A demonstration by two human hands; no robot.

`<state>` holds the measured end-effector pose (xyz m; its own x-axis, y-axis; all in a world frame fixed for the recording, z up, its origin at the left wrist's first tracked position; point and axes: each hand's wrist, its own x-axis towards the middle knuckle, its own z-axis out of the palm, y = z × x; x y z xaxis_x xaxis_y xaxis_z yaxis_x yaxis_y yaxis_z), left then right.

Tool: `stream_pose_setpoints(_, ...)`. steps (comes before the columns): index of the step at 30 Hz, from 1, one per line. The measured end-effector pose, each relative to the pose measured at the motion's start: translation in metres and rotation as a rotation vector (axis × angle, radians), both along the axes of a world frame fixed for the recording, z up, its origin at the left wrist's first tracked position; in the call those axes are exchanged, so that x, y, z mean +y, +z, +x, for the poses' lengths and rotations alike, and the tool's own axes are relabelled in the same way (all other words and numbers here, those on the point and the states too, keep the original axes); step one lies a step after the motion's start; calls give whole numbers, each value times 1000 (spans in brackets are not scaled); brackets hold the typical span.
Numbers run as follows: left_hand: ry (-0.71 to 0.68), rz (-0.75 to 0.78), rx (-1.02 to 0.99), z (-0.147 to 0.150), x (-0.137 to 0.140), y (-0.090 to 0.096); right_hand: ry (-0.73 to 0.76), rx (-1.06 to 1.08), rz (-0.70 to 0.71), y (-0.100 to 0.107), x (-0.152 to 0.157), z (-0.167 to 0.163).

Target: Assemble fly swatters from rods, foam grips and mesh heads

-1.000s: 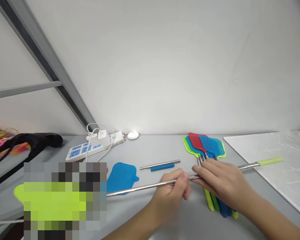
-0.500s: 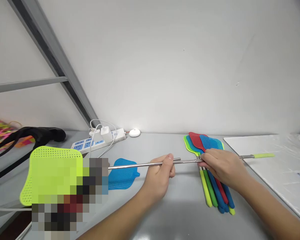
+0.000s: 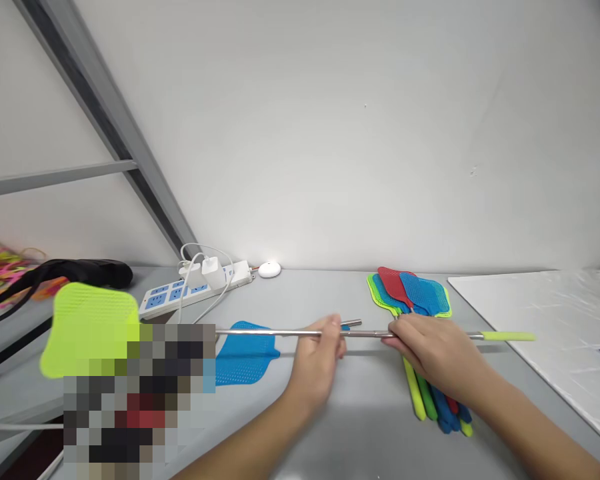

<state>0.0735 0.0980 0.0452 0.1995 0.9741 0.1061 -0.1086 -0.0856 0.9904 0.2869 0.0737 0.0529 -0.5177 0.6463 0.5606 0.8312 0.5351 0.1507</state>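
Observation:
A yellow-green fly swatter with a telescoping metal rod stretches across the view, held level above the table. My left hand is closed around the middle of its rod. A short second metal piece juts out beside my left fingers; what it belongs to is hidden. Further right, my right hand grips the same rod near the yellow-green handle. Beneath my right hand lies a bundle of red, blue and green fly swatters, its middle covered. A blue swatter head rests flat left of my left hand.
A white power strip with chargers and cables stands by the wall, next to a small white case. Plastic-wrapped white board lies at the right. Black straps and colourful pieces are at far left. Pixelation masks the lower left.
My right hand has shifted slightly left and down, bringing the handle end lower and leftward. The rod is now nearly level, and the yellow-green swatter head appears higher and turned.

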Motion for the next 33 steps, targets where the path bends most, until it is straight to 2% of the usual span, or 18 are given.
stream_pose_setpoints(3,-207,14,100,6,-11,0,42,14,-5,-1,-7,-17)
stream_pose_setpoints(5,-231,12,122,8,-13,2,49,30,-13,-1,-9,-24)
stream_pose_setpoints(10,-128,-1,152,-2,1,7,-9,-14,-5,5,1,-11)
stream_pose_setpoints(15,38,-50,-73,-16,21,11,-79,-58,14,7,16,27)
stream_pose_setpoints(19,114,-85,-234,-14,25,12,-89,-70,20,7,16,29)
stream_pose_setpoints(23,326,-91,-337,-17,35,10,-107,-52,-16,8,13,20)
stream_pose_setpoints(26,480,-45,-408,-25,44,14,-141,-9,21,10,12,25)
stream_pose_setpoints(30,485,-5,-434,-24,42,18,-154,40,70,13,10,32)
stream_pose_setpoints(33,310,0,-311,-16,28,10,-120,68,87,12,6,22)
